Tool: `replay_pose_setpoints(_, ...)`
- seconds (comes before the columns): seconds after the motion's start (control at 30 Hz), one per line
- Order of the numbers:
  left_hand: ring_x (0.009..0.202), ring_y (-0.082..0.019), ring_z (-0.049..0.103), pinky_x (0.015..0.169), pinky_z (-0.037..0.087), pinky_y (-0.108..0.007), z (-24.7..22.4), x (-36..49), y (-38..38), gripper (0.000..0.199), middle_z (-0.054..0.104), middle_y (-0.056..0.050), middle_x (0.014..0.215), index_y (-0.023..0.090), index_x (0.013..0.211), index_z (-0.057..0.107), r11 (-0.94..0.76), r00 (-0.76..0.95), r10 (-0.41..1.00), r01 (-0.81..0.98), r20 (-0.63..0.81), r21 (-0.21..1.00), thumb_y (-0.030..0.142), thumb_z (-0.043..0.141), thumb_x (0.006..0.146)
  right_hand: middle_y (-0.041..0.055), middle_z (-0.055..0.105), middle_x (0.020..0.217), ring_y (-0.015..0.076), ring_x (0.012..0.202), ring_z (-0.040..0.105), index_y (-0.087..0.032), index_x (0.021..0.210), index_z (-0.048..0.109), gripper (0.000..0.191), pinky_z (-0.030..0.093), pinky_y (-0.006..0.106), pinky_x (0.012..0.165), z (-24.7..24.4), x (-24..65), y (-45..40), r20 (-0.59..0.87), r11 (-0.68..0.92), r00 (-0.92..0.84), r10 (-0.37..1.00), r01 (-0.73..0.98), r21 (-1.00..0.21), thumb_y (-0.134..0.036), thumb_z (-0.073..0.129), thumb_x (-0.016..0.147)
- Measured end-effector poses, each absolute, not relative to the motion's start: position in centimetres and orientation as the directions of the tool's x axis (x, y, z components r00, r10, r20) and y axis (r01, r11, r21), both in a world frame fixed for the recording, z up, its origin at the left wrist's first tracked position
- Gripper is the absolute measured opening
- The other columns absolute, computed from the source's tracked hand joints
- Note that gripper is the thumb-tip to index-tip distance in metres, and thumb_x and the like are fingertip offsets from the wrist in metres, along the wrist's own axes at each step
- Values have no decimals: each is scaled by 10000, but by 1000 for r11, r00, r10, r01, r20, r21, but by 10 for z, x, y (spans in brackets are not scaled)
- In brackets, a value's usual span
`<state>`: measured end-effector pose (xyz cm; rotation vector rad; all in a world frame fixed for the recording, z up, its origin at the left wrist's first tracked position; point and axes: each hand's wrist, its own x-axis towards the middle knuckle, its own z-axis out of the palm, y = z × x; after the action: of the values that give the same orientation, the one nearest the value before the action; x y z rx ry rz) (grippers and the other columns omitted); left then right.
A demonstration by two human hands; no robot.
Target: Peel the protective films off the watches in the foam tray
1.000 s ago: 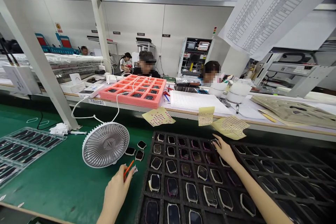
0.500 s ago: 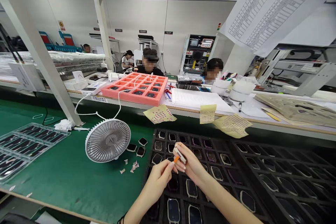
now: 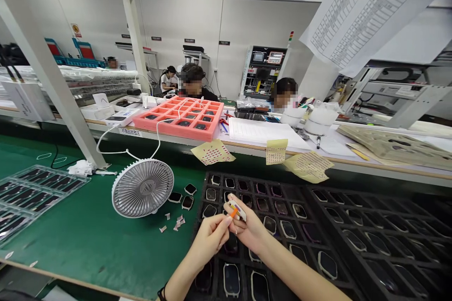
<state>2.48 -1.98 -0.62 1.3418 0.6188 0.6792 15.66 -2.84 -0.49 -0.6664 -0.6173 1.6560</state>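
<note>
Your left hand (image 3: 209, 239) pinches an orange stick (image 3: 233, 213) in closed fingers, its long axis slanting up and right toward a small white piece (image 3: 238, 210). Your right hand (image 3: 249, 228) grips that piece, so it lies nearer, both hands above a black tray (image 3: 208, 179).

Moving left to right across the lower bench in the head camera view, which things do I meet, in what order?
Clear plastic tray of dark parts → white desk fan → small black watch-shaped parts → black compartment tray of watch parts → second black compartment tray
</note>
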Motion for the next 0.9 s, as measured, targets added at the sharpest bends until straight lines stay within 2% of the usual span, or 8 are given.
replay_pose_setpoints(0.17, 322, -33, 188, 332, 139, -182, -11, 21, -18, 519, 319, 109, 396, 155, 715, 557, 72, 652, 758, -101, 11, 992, 666, 500, 788, -127, 386, 448, 7, 337, 115, -215, 655, 372, 422, 122, 164, 332, -6, 154, -27, -118, -158, -105, 987, -703, -694, -417, 734, 732)
replay_pose_setpoints(0.27, 322, -40, 188, 328, 144, -186, -12, 19, -13, 528, 297, 113, 386, 177, 671, 508, 79, 595, 803, -98, -5, 992, 696, 494, 767, -125, 388, 443, 11, 336, 121, -220, 685, 405, 383, 93, 163, 331, -4, 151, -29, -113, -113, -44, 993, -667, -737, -425, 724, 737)
replay_pose_setpoints(0.37, 376, -52, 262, 360, 193, -189, -12, 21, -12, 519, 357, 87, 443, 184, 638, 474, 6, 525, 850, -99, 47, 995, 689, 539, 738, -110, 434, 503, 20, 356, 213, -230, 764, 462, 315, 108, 150, 344, -4, 142, -35, -115, -78, 27, 993, -576, -814, -436, 699, 760)
replay_pose_setpoints(0.5, 397, -61, 285, 384, 208, -195, -15, 23, -12, 500, 372, 72, 447, 185, 615, 451, -44, 541, 839, -38, 58, 998, 652, 506, 783, -93, 465, 568, 36, 395, 310, -243, 828, 489, 297, 166, 145, 363, -14, 140, -34, -37, 3, 98, 995, -383, -924, -482, 658, 780)
replay_pose_setpoints(0.6, 372, -57, 248, 377, 192, -191, -23, 7, -5, 504, 313, 93, 417, 202, 600, 401, -15, 508, 861, 1, 12, 1000, 665, 488, 778, -87, 459, 605, 40, 391, 295, -249, 835, 495, 307, 195, 154, 357, -28, 181, -20, 47, 97, 294, 955, -155, -983, -523, 623, 777)
replay_pose_setpoints(0.67, 386, -57, 239, 385, 192, -188, -30, -14, 4, 512, 287, 100, 444, 209, 597, 374, -22, 412, 911, 44, 2, 999, 680, 517, 739, -72, 481, 624, 57, 398, 336, -245, 819, 512, 342, 244, 173, 362, -38, 233, -9, 120, 30, 511, 851, 182, -983, -574, 583, 757)
replay_pose_setpoints(0.77, 425, -79, 285, 418, 225, -197, -41, -48, 18, 511, 293, 87, 472, 208, 589, 392, -82, 230, 973, 197, 35, 977, 684, 508, 732, -64, 457, 593, 83, 393, 350, -237, 765, 484, 315, 262, 209, 380, -52, 320, -1, 143, -82, 654, 743, 301, -950, -552, 502, 757)
replay_pose_setpoints(0.9, 462, -109, 330, 479, 294, -226, -54, -70, 24, 515, 330, 66, 480, 217, 556, 362, -139, 108, 989, 376, 105, 916, 680, 461, 759, -52, 452, 537, 148, 457, 454, -246, 705, 468, 125, 353, 278, 487, -68, 396, -4, 222, -223, 721, 657, 467, -856, -369, 478, 726)
